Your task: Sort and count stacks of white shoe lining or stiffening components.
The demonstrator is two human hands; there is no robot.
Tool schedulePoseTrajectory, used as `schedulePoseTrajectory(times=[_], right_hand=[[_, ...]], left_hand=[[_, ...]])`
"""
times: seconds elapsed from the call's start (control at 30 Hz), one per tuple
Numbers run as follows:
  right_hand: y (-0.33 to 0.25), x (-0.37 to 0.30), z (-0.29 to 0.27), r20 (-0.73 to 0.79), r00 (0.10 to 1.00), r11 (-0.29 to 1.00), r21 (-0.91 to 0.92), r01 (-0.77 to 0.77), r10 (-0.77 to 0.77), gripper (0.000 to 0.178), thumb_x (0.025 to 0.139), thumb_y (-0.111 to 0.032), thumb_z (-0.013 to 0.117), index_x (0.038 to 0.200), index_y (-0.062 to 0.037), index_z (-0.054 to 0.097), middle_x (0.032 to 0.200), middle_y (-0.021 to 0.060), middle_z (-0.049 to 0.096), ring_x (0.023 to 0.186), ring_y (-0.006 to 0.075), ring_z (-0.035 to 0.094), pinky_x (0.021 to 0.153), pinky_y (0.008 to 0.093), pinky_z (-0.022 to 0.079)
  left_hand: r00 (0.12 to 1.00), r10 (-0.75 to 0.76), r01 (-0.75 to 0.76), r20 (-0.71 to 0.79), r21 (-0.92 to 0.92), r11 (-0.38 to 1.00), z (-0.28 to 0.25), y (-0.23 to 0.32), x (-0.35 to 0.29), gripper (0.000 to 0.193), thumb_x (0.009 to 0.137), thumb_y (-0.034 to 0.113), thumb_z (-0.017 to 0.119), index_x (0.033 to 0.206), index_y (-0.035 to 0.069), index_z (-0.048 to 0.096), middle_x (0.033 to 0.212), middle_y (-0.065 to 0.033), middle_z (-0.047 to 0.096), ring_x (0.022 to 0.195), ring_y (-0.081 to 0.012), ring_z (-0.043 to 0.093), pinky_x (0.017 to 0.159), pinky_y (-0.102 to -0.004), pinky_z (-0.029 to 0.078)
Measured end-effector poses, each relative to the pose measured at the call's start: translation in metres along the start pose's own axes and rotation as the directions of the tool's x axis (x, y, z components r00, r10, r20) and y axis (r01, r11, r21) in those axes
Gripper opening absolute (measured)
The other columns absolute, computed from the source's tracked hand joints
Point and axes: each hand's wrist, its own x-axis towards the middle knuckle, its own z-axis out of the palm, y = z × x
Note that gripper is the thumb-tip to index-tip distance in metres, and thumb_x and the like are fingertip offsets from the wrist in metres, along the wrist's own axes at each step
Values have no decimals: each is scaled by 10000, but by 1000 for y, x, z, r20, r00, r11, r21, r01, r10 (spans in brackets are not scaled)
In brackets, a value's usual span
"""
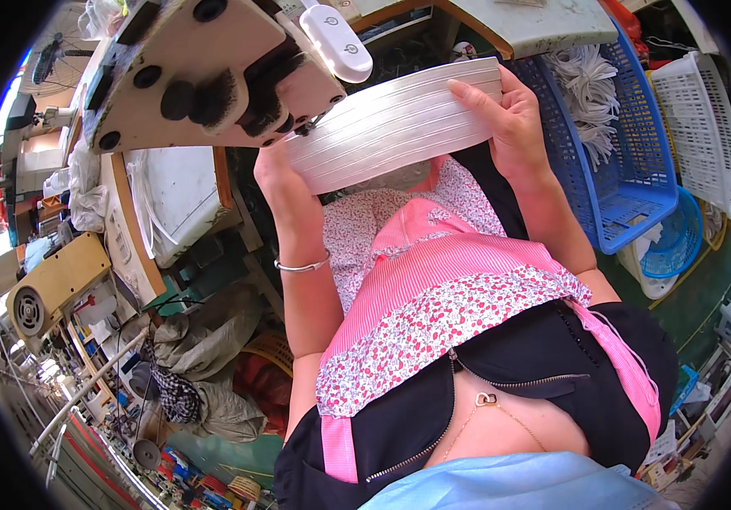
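A wide, shiny white band (399,123) with long parallel ridges is stretched across in front of me, above my lap. My right hand (510,115) grips its right end, the thumb lying on the upper face and the other fingers behind. At the band's left end is my left hand (275,166). The sewing machine head (212,81) covers its fingers, so their grip does not show. The band's left part runs close under the machine's needle area (306,127). A pink apron (450,263) with a flowered border lies below the band.
To the right, a blue basket (629,223) holds bundles of white strips (585,93). Beside it are a white basket (699,127) and a round blue basket (676,246). A white worktable (182,191) with strips stands left; crumpled cloth (212,348) lies below it.
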Motion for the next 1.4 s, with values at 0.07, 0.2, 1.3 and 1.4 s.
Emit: schedulePoseTrajectory(times=[0.07,0.2,1.3,1.4], right_hand=[[-1,-3,-1,1,999,999,-13,-34,34,251,884,-115,689,1101,0,637,999,86,704,878,119,667,798,251,521],[-8,-9,-9,125,989,995,54,-80,73,288,897,-110,665,1148,18,604,1047,90,688,906,121,658,817,255,517],[43,-26,131,227,939,938,176,-300,258,216,919,-198,666,1020,-7,666,849,17,673,717,55,617,563,222,544],[48,-30,136,240,934,929,197,-313,264,216,921,-188,663,1038,-6,666,871,23,682,741,61,632,558,220,544]], left_hand=[[996,69,-73,59,75,995,-15,-8,6,225,976,167,559,1083,-17,633,925,-41,646,895,-128,590,859,-277,454],[966,239,-255,99,229,939,-20,-7,11,206,987,127,535,1047,-26,661,978,-44,662,895,-106,588,819,-252,462],[951,197,-123,-240,288,950,-154,4,41,255,977,267,603,867,40,645,803,-22,635,702,-94,576,615,-247,461],[937,167,-83,-308,268,960,-154,6,30,250,978,274,595,911,38,645,830,-34,642,746,-119,599,677,-270,480]])
